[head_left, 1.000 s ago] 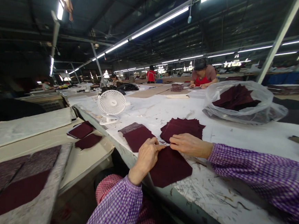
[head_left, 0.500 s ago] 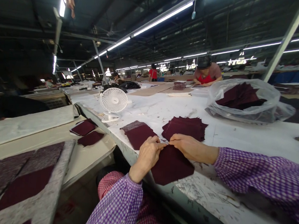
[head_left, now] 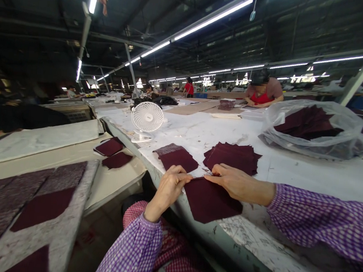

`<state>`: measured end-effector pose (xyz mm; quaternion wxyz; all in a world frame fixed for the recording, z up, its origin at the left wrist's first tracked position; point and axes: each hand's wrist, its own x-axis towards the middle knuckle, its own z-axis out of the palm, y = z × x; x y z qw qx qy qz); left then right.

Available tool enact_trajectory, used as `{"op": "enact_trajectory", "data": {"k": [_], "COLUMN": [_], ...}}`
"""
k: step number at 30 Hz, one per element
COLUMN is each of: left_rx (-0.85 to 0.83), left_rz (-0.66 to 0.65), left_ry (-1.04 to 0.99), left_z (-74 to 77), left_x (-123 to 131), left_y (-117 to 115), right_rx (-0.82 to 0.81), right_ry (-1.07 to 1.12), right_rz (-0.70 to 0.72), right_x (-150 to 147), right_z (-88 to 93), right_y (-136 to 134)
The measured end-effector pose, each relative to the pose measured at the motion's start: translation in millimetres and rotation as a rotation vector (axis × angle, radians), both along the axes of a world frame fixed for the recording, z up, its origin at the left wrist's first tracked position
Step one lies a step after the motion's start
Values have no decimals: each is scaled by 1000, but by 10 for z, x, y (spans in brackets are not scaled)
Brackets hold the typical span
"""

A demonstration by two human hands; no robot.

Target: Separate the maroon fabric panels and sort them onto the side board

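Note:
A maroon fabric piece (head_left: 212,202) with angled corners lies at the near edge of the white table, its lower part hanging over the rim. My left hand (head_left: 170,189) pinches its upper left corner between thumb and fingers. Along the upper edge, my right hand (head_left: 242,186) has its fingertips closed on a narrow strip that looks folded. The fingertips of both hands are a short gap apart. Just beyond the left hand is another maroon piece (head_left: 181,159) with a speckled band. A fanned stack of maroon pieces (head_left: 233,157) lies behind my right hand.
A small white fan (head_left: 147,117) stands on the white table (head_left: 194,130). To the right is a clear plastic bag (head_left: 312,149) of maroon pieces. A lower side table (head_left: 119,183) and a board (head_left: 85,187) with more pieces are at left. A person (head_left: 263,92) works across the table.
My left fingertips have slid left along the fabric's upper edge, widening the gap to my right fingertips. The camera has turned slightly left, so the scene sits further right.

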<state>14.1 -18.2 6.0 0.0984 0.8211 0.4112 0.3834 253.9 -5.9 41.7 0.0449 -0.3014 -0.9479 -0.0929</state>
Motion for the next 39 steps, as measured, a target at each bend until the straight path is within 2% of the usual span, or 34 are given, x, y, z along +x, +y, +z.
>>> {"op": "enact_trajectory", "data": {"k": [8, 15, 19, 24, 28, 31, 33, 36, 39], "left_rx": [-16, -71, -123, -205, -178, -84, -24, 8, -81], "left_rz": [-2, -30, -75, -63, 20, 99, 136, 200, 266], "left_ry": [-36, -134, -183, -426, -562, -450, -304, -148, -32], "left_z": [-8, -35, -48, -114, -139, -81, -24, 37, 54], "left_x": [-33, -137, -232, -285, -303, -284, -249, -192, -168], "left_y": [-16, -20, -23, -7, 37, 76, 97, 127, 162], "right_rx": [27, 28, 49, 81, 10, -196, -336, -408, -455], "right_ry": [-231, -300, -350, -310, -250, -122, -54, 9, 62], "right_rz": [-14, 14, 8, 42, -76, -151, -139, -40, 9], "right_x": [-264, -403, -507, -568, -468, -378, -352, -340, -249], "right_z": [258, 330, 307, 270, 343, 369, 350, 322, 378], "right_y": [-9, 15, 5, 11, 73, 161, 219, 297, 413]}}
